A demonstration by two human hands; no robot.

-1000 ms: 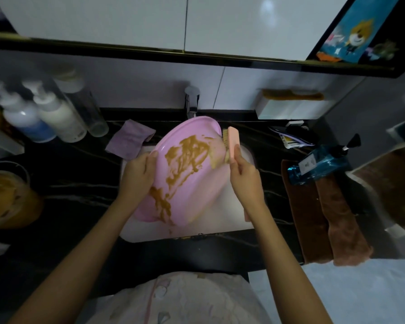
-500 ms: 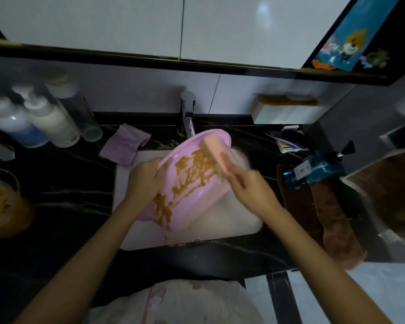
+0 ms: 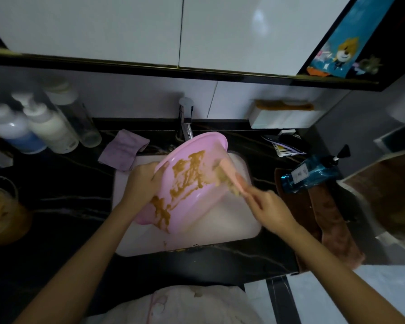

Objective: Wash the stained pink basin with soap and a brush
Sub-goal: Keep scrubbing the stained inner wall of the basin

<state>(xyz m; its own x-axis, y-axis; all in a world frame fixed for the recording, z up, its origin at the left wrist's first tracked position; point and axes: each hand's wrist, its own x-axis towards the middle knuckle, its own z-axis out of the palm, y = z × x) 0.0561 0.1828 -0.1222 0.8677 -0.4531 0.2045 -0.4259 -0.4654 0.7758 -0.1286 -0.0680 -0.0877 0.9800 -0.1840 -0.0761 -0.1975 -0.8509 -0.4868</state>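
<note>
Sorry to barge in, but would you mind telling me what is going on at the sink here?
A person is scrubbing a round pink plastic basin, held tilted over the white sink. The left hand grips the basin's rim, while the right hand holds a pink scrubbing brush against its inner wall. Thick brown stains streak much of the inside, so the washing looks far from finished.
</note>
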